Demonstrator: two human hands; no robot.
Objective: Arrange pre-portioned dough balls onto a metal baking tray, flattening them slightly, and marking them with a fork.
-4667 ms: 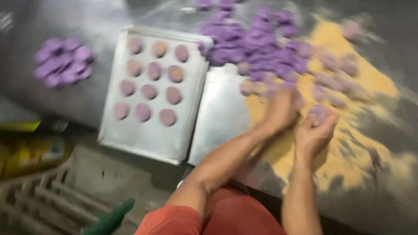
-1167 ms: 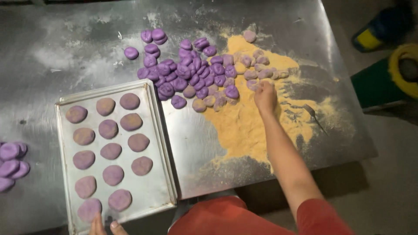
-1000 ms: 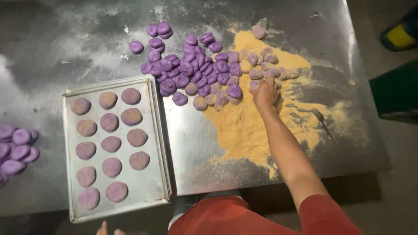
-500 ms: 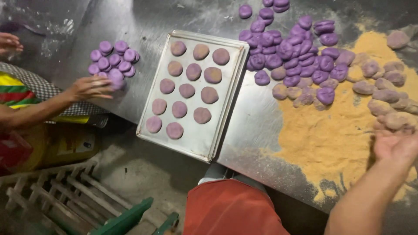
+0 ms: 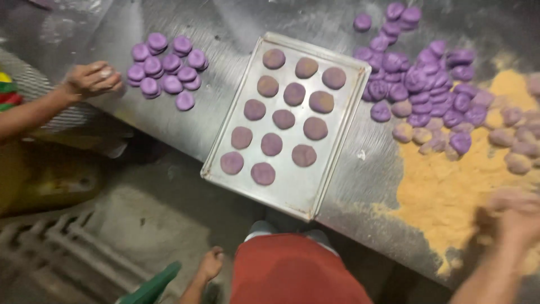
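Note:
My right hand (image 5: 514,219) is blurred at the lower right, over a spread of yellow crumbs (image 5: 444,191) on the steel table (image 5: 225,22); what it holds is unclear. My left hand (image 5: 211,264) hangs low beside my red shorts (image 5: 292,270), fingers loosely curled with nothing in them. A metal tray (image 5: 292,191) in the middle carries several dusty purple dough discs (image 5: 284,118). A big heap of purple dough pieces (image 5: 416,84) lies right of the tray, and some crumb-coated pieces (image 5: 514,138) sit on the yellow spread.
Another person's hand (image 5: 90,79) rests at the table's left end beside a smaller cluster of purple discs (image 5: 166,70). Below the table edge are a yellow container (image 5: 45,174), a slatted rack (image 5: 62,247) and a green object (image 5: 152,287).
The view has swung left and back, bringing the other person's hand into sight. My right hand has come down from the dough heap to the near edge of the crumbs.

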